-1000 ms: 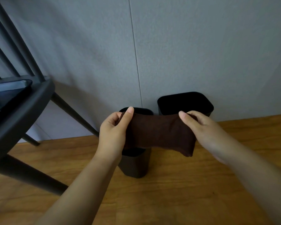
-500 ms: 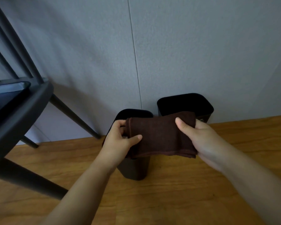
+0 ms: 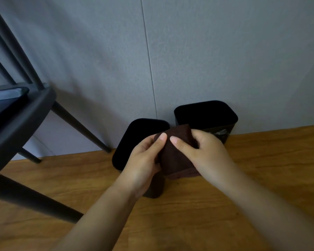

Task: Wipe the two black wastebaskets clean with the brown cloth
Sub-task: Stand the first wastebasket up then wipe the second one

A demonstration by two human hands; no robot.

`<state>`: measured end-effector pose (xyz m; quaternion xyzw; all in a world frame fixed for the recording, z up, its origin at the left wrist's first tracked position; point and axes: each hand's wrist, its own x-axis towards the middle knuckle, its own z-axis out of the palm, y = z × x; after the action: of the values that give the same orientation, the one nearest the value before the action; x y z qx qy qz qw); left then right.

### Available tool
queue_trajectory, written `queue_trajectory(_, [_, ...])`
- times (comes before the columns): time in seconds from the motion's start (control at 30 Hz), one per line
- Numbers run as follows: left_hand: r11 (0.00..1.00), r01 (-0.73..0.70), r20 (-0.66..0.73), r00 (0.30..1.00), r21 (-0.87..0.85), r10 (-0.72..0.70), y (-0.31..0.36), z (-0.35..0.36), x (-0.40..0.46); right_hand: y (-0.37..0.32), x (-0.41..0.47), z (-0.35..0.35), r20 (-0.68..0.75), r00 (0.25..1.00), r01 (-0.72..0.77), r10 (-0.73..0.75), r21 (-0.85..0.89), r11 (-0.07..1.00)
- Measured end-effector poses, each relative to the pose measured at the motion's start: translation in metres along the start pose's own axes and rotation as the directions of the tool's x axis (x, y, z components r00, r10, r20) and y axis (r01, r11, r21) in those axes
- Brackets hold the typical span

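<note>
Two black wastebaskets stand by the wall: the near bin [image 3: 134, 142] left, the far bin [image 3: 205, 115] right, with something pale on its front I cannot read. Above the near one I hold the brown cloth [image 3: 178, 153] bunched, left hand [image 3: 143, 160] and right hand [image 3: 207, 154] both pinching it. I'd fold it into a firm pad, then wipe.

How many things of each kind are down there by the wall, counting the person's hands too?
Black wastebaskets: 2, the near wastebasket and the far wastebasket
Brown cloth: 1
Hands: 2, the left hand and the right hand, both gripping the cloth
Black chair: 1
Total: 6
</note>
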<state>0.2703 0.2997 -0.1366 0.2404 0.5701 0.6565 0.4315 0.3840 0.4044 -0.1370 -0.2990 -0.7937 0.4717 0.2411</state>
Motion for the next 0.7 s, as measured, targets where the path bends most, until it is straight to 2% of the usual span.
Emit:
queue_trajectory(0.03, [0.999, -0.022, 0.012, 1.0, 0.024, 0.022, 0.001, 0.001, 0.001, 0.0, 0.002, 0.0, -0.125, 0.989, 0.054, -0.073, -0.155, 0.986])
queue_trajectory(0.07, [0.998, -0.044, 0.022, 0.999, 0.04, 0.043, 0.003, 0.001, 0.002, 0.0, 0.004, 0.0, -0.19, 0.977, 0.061, -0.1, -0.2, 0.978])
queue_trajectory(0.1, [0.997, -0.059, 0.037, 0.998, 0.039, 0.058, 0.006, 0.002, 0.003, 0.001, 0.006, -0.002, -0.173, 0.984, 0.013, -0.035, -0.128, 0.992])
queue_trajectory(0.17, [0.998, -0.066, 0.089, 0.994, 0.007, 0.065, 0.012, 0.003, 0.004, 0.0, 0.007, -0.005, 0.041, 0.988, -0.153, 0.148, 0.181, 0.972])
queue_trajectory(0.2, [0.998, -0.069, 0.104, 0.992, 0.016, 0.067, 0.014, 0.004, 0.005, 0.001, 0.006, -0.004, 0.135, 0.977, -0.199, 0.166, 0.287, 0.937])
queue_trajectory(0.23, [0.995, -0.081, 0.098, 0.992, 0.066, 0.074, 0.017, 0.005, 0.007, 0.004, 0.005, -0.004, 0.157, 0.976, -0.196, 0.15, 0.342, 0.919])
queue_trajectory(0.3, [0.935, -0.154, 0.056, 0.988, 0.319, 0.143, 0.019, 0.0, 0.013, 0.009, 0.002, -0.001, 0.06, 0.993, -0.12, 0.105, 0.369, 0.922])
queue_trajectory(0.33, [0.842, -0.218, 0.052, 0.974, 0.493, 0.222, 0.02, -0.007, 0.017, 0.013, 0.003, -0.001, -0.001, 0.994, -0.098, 0.105, 0.357, 0.929])
queue_trajectory(0.37, [0.706, -0.262, 0.059, 0.953, 0.658, 0.299, 0.02, -0.017, 0.02, 0.018, 0.003, -0.002, -0.051, 0.992, -0.096, 0.119, 0.331, 0.939])
queue_trajectory(0.4, [0.575, -0.27, 0.076, 0.938, 0.772, 0.338, 0.018, -0.03, 0.024, 0.024, 0.005, -0.004, -0.09, 0.985, -0.112, 0.146, 0.309, 0.945])
queue_trajectory(0.43, [0.48, -0.239, 0.094, 0.947, 0.844, 0.307, 0.012, -0.042, 0.027, 0.029, 0.006, -0.007, -0.12, 0.975, -0.142, 0.185, 0.304, 0.942])
queue_trajectory(0.5, [0.325, -0.123, 0.101, 0.991, 0.938, 0.084, -0.004, -0.059, 0.03, 0.04, 0.008, -0.013, -0.152, 0.952, -0.208, 0.266, 0.316, 0.926])
queue_trajectory(0.57, [0.102, -0.092, 0.105, 0.986, 0.99, -0.13, -0.028, -0.062, 0.033, 0.051, 0.01, -0.017, -0.176, 0.932, -0.256, 0.316, 0.296, 0.92])
queue_trajectory(0.63, [-0.066, -0.165, 0.151, 0.971, 0.984, -0.185, -0.05, -0.058, 0.036, 0.059, 0.012, -0.018, -0.188, 0.921, -0.288, 0.343, 0.268, 0.92])
queue_trajectory(0.7, [-0.208, -0.231, 0.213, 0.971, 0.951, -0.106, -0.066, -0.056, 0.041, 0.064, 0.012, -0.018, -0.18, 0.913, -0.316, 0.365, 0.253, 0.914])
